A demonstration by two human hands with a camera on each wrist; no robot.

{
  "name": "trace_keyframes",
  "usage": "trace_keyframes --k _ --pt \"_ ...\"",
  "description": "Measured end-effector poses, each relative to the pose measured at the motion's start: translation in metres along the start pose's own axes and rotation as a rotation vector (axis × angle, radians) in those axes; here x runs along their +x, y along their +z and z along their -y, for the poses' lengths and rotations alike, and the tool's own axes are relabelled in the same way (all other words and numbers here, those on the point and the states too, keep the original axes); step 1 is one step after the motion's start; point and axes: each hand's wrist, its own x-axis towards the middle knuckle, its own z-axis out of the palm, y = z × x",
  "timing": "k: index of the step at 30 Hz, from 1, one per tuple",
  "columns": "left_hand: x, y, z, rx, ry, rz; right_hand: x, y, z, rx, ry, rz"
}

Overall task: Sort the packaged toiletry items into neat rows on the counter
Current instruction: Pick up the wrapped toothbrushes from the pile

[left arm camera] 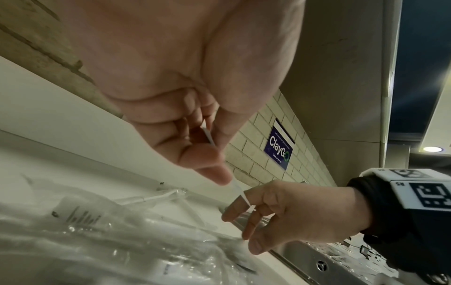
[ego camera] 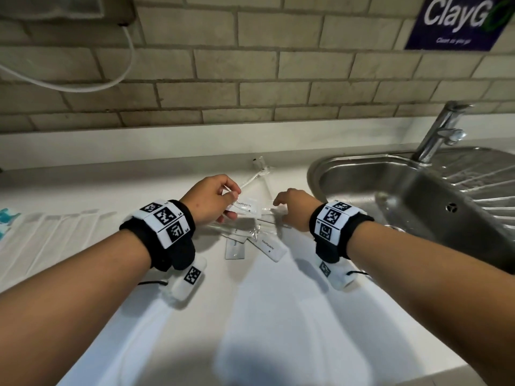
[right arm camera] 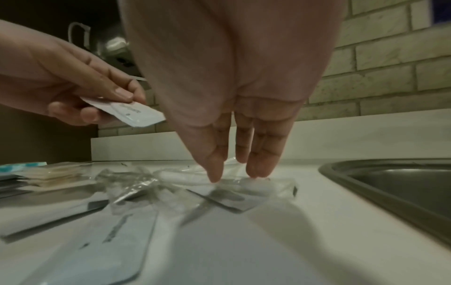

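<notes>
several clear packets (ego camera: 250,232) heaped on counter (ego camera: 278,316) | sink (ego camera: 404,190) right | row of packets (ego camera: 55,227) left

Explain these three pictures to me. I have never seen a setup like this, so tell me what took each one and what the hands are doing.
No machine here: a person wears a camera on the head and one on each wrist, on black bands with square markers. The head view looks down on a white counter beside a steel sink.

The left hand pinches a toothpaste sachet. The right wrist view shows that sachet from the side.

The right hand reaches down with straight fingers to a loose pile of clear-wrapped packets. Whether they touch is unclear. More flat packets lie side by side on the left.
</notes>
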Motion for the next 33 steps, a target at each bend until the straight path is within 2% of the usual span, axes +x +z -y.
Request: trace_keyframes --k 5,9,11,14,21,24,28,33 --pt "0.007 -0.002 0.003 -0.008 0.008 -0.009 0.019 0.001 -0.005 -0.070 -0.014 0.027" --pt "0.008 -0.006 0.004 0.008 0.001 -0.019 0.027 0.000 -0.005 -0.021 -0.011 -0.066" --pt "0.008 -0.007 0.005 0.009 -0.009 -0.030 0.025 0.000 0.001 0.000 -0.015 -0.008" --pt "0.007 -0.009 0.005 0.005 -0.030 -0.030 0.022 0.007 0.013 -0.117 -0.022 0.114" --pt "0.001 -0.006 0.002 -0.085 -0.037 -0.045 0.014 0.013 0.024 -0.088 0.015 0.020" --pt "-0.004 -0.006 0.000 -0.101 -0.024 -0.055 0.013 0.006 0.021 -0.016 0.039 0.020" --pt "-0.016 -0.007 0.000 -0.140 -0.046 -0.098 0.008 -0.006 0.008 0.210 0.181 -0.024" --pt "-0.034 -0.006 -0.002 -0.205 -0.084 -0.149 -0.012 -0.006 0.001 0.431 0.223 0.050"
